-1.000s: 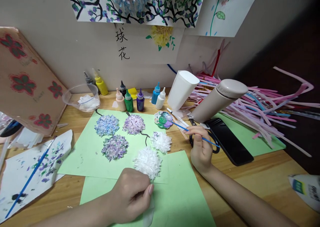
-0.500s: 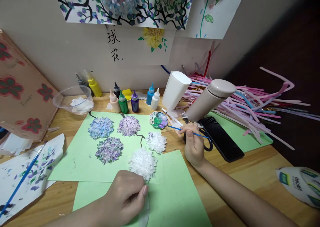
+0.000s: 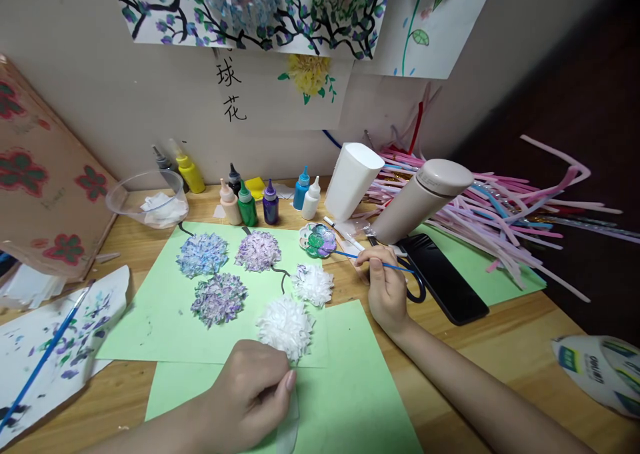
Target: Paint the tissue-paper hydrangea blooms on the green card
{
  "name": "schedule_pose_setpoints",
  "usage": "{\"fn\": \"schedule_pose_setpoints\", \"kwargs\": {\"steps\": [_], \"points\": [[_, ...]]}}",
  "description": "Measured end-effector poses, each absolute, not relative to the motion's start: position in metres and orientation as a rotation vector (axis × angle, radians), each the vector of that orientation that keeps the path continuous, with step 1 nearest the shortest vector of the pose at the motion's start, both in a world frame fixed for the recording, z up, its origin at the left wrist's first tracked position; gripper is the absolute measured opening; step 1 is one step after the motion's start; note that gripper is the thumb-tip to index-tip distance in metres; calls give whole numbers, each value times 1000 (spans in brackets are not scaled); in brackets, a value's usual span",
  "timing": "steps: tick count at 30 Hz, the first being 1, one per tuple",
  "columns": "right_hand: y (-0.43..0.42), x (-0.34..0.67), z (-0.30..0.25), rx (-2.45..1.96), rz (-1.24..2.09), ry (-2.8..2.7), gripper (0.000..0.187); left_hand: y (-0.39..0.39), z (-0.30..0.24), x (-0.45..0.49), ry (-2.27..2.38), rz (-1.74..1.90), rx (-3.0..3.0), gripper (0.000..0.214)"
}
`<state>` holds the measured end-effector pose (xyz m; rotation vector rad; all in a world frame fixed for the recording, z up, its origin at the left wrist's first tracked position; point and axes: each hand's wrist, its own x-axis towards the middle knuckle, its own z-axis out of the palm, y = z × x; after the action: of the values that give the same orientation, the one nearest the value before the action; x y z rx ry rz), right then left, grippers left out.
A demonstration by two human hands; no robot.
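Note:
My right hand (image 3: 387,284) pinches a thin blue paintbrush (image 3: 400,267). The brush tip lies at the edge of a small flower-shaped palette (image 3: 318,240) smeared with green and purple paint. Curled into a fist, my left hand (image 3: 255,391) rests on green paper (image 3: 350,387), right at the lower edge of a white ruffled paper flower (image 3: 285,327); what its fingers hold, if anything, is hidden. A smaller white flower (image 3: 313,285) lies above that one. To the left are a blue flower (image 3: 202,254), a lilac flower (image 3: 258,250) and a darker purple flower (image 3: 219,299).
Paint bottles (image 3: 247,204) stand along the wall beside a clear bowl (image 3: 120,197). On the right are a white cup (image 3: 353,182), a tilted thermos (image 3: 420,201), a black phone (image 3: 444,277), scissors (image 3: 416,293) and pipe cleaners (image 3: 505,221). Another brush (image 3: 45,357) lies on painted paper.
My right hand and the brush have shifted very slightly to the left at the palette's edge. My left hand stays in the same place.

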<state>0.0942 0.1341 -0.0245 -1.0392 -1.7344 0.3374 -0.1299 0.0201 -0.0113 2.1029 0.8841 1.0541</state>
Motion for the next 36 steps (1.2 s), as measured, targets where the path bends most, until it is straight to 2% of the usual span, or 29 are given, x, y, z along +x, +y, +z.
{"fn": "schedule_pose_setpoints", "kwargs": {"steps": [36], "points": [[134,94,-21,-1101,317,-1814,25,20,-12,-130,881,1044,2103,32]]}}
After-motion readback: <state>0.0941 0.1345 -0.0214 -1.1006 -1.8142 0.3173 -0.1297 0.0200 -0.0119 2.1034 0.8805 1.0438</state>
